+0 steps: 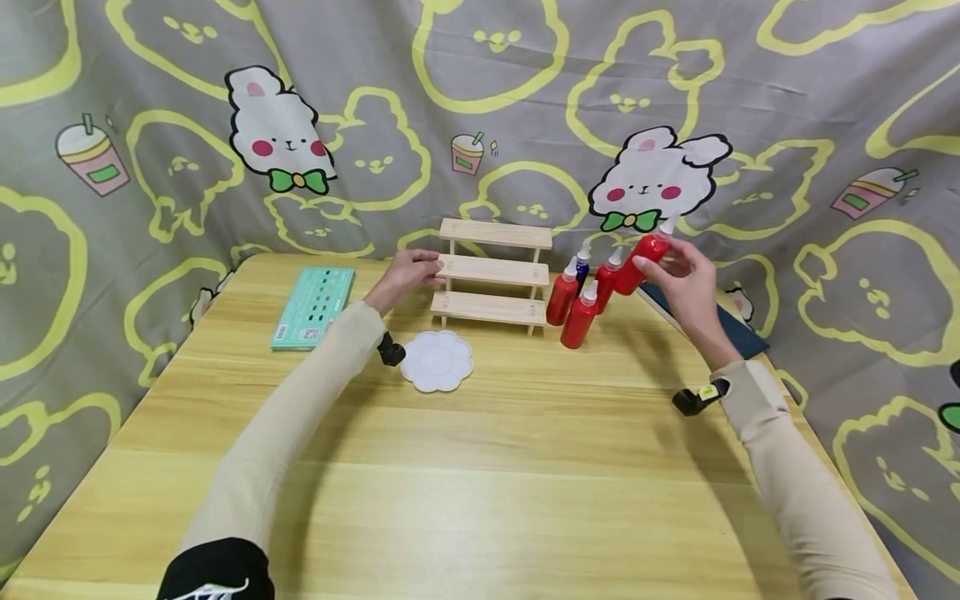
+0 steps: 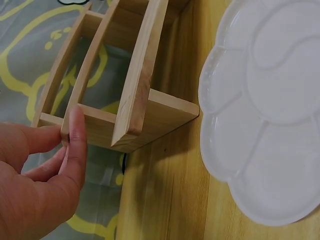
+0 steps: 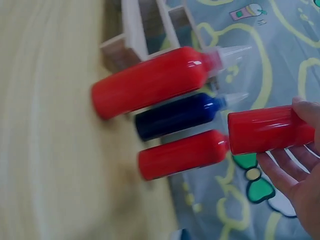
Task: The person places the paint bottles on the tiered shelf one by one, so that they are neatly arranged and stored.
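Observation:
My left hand pinches the left end of the middle tier of a small three-step wooden display rack; in the left wrist view thumb and finger meet at that tier's end. Up in my right hand is a red squeeze bottle with a clear pointed nozzle, gripped between thumb and fingers and tilted above the table. Beside the rack's right end stand several more bottles: a front red bottle, another red bottle, a dark blue bottle and a further red bottle.
A white flower-shaped paint palette lies in front of the rack. At the left is a teal box. Behind my right wrist lies a dark blue flat object. A printed grey curtain hangs along the table's back edge.

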